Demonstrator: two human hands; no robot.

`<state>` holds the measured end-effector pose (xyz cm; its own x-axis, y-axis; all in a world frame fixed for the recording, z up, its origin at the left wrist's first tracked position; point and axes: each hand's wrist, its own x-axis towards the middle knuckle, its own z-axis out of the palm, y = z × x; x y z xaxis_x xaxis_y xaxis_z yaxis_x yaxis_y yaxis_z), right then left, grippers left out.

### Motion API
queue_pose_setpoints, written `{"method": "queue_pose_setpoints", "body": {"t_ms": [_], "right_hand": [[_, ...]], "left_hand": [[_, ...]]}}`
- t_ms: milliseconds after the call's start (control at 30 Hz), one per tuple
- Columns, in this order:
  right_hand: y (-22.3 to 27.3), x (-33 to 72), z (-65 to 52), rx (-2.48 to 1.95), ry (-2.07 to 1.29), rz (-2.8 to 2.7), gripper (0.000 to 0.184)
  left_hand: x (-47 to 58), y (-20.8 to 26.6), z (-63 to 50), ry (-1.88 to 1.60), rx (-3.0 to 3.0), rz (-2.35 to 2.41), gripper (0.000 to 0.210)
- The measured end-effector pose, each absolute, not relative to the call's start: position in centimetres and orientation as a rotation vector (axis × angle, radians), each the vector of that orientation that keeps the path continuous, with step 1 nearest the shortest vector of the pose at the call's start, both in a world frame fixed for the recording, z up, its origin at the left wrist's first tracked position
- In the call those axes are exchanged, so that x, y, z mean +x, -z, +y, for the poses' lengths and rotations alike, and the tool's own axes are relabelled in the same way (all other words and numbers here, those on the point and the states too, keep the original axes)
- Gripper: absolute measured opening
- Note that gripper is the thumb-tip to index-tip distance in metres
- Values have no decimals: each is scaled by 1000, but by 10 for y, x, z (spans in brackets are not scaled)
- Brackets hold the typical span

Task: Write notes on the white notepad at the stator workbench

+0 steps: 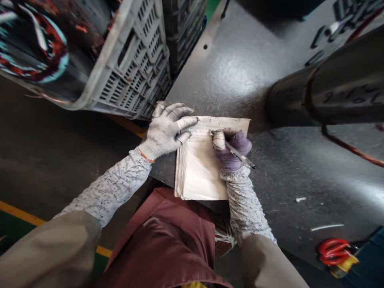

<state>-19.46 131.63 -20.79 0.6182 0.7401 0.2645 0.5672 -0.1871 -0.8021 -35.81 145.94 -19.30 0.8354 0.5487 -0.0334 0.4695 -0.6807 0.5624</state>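
Note:
A worn paper notebook (199, 172) lies at the near edge of a dark metal worktable (240, 72). My left hand (166, 130), in a grey-white glove, rests flat with spread fingers on the notebook's top left corner. My right hand (229, 150), in a purple glove, grips a silver pen (237, 153) whose tip touches the upper part of the page, where lines of writing show.
A grey plastic crate (132, 72) holding wound coil parts hangs over the table's left side. A large dark cylinder (330, 92) with a red wire lies at right. Red-handled scissors (333, 250) sit at the lower right edge. Yellow floor lines run below left.

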Motion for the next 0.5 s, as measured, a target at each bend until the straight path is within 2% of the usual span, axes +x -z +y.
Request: {"method": "queue_pose_setpoints", "body": {"t_ms": [200,367,500], "right_hand": [[209,-192,1316,-1935,-243,-1084,15],[208,-192,1318,-2042,-76,-826,33],[208,-188,1318,-1924,-111,-726,21]], "left_hand": [[-358,194,1461,-168,2408,730,35],[-356,198,1458,-201,2446,710,39],[-348,213,1450,-165,2496,598,42]]}}
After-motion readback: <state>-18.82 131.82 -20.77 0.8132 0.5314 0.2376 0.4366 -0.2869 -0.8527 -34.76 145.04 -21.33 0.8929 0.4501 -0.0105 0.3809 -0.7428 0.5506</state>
